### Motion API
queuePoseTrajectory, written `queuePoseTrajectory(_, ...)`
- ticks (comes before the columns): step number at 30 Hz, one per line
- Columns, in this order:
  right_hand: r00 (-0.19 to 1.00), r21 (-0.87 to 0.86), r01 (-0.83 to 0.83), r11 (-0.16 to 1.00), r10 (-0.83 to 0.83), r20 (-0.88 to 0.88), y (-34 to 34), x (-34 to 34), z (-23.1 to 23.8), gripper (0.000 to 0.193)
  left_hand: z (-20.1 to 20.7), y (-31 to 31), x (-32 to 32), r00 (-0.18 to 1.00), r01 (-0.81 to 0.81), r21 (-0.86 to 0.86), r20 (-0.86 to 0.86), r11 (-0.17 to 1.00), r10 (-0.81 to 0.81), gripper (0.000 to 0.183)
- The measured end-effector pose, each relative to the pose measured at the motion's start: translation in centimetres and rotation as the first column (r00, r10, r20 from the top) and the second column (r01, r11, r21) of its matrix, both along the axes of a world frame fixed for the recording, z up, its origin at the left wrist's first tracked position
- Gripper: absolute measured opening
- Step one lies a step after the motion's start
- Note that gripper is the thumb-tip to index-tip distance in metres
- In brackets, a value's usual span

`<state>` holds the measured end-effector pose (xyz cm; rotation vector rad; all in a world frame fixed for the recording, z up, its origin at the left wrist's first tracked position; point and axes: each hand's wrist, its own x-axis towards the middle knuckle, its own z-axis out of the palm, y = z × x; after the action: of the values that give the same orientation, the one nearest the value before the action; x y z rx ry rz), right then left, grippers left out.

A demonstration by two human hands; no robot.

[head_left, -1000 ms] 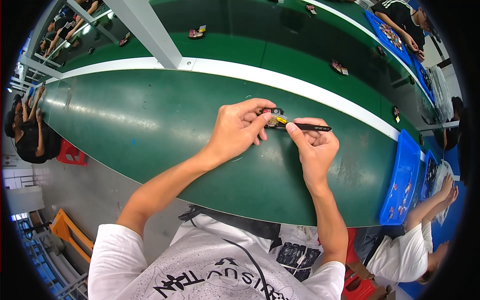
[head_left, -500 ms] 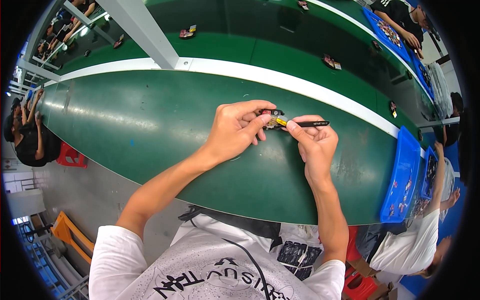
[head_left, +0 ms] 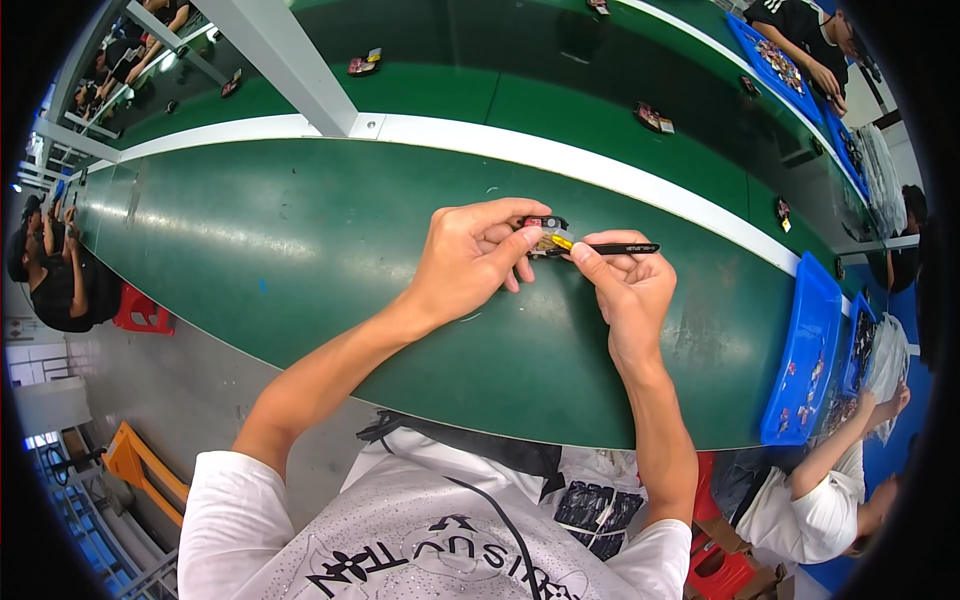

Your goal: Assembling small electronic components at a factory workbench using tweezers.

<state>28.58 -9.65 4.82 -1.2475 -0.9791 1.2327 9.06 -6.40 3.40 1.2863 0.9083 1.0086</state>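
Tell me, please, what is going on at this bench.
Over a green table, the person's left hand grips a small black device. The right hand holds a slim black tool, with a yellow piece showing by its thumb tip. A blue tray with small parts sits farther right.

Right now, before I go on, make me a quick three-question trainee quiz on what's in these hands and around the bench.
1. Multiple choice: what does the right hand hold?
A) a slim black tool
B) a plastic bag
C) a cardboard box

2. True or false: the blue tray at the right end of the bench has small pieces in it.

3. What colour is the bright strip by the small dark device in the left hand?

Key: 1. A; 2. True; 3. Yellow.
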Motion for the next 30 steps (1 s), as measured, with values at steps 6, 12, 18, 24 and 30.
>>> queuePoseTrajectory(6,0.999,0.004,-0.032,0.999,0.032,-0.026,0.1,0.7,-0.4,0.015,0.1,0.0,0.0,1.0,0.013,0.009,0.005,1.0,-0.013,0.028)
queuePoseTrajectory(12,0.998,-0.036,-0.055,0.998,0.055,-0.004,0.2,0.8,0.0,0.014,0.0,0.0,0.1,1.0,0.01,0.009,0.03,1.0,-0.01,0.028)
queuePoseTrajectory(18,0.998,0.024,-0.036,0.999,0.037,-0.045,0.0,0.5,-0.2,0.013,0.1,0.4,-0.1,0.996,0.067,-0.059,0.069,0.996,-0.062,0.03)
queuePoseTrajectory(24,0.996,0.241,-0.004,0.97,-0.018,0.091,-0.5,0.4,-1.0,0.016,-0.1,0.7,-0.5,0.985,0.128,-0.113,0.128,0.985,-0.113,0.032)
queuePoseTrajectory(30,0.964,0.414,0.0,0.91,-0.11,0.243,-0.7,0.1,-1.6,0.014,0.5,0.6,-0.2,0.976,0.108,-0.177,0.207,0.978,-0.071,0.032)
